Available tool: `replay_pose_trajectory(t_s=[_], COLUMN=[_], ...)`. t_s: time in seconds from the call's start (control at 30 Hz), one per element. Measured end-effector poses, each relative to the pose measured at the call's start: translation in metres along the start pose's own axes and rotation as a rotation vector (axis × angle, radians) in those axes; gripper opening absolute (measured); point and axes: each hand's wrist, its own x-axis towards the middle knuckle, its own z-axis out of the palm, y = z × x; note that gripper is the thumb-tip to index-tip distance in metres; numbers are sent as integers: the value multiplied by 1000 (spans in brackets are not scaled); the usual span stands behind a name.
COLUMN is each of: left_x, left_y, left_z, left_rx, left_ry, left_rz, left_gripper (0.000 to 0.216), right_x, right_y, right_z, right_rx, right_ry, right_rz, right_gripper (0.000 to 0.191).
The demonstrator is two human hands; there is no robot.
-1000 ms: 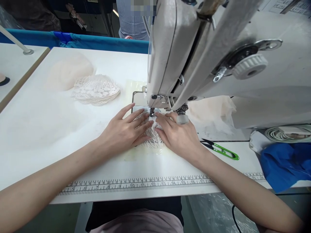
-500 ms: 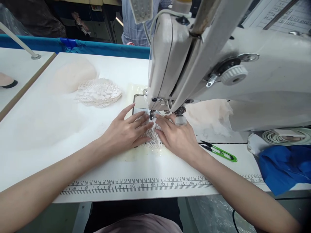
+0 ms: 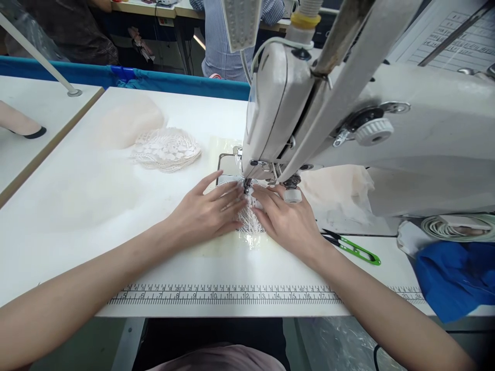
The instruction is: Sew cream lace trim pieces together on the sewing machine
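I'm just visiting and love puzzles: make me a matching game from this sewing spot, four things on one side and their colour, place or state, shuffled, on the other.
Things:
1. Snips
2. Ruler
3. Left hand
4. Lace stack

Descriptions:
A. Fingers resting on the small lace under the machine
B. White, lying to the left of the machine
C. Green handles, black blades
D. Printed along the near edge of the table

Right pairs: 1-C, 2-D, 3-A, 4-B
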Motion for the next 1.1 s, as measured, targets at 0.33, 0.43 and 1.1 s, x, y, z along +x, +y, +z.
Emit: replay_pose_trajectory(t_s=[0.33, 0.43, 1.1], left_x=[-1, 1, -3], left_y=[9, 11, 12], left_z=[-1, 0, 2], left_rx=[-85, -119, 15], left_ry=[87, 90, 23], left_rz=[20, -46, 41], left_gripper=[15, 16, 25], right_x=[-7, -7, -5], right_y=[7, 6, 4], right_z=[-8, -7, -6], right_rx=[368, 276, 183], right_ry=[21, 14, 88], right_rz=[-127, -156, -230], right_gripper=[52, 25, 17])
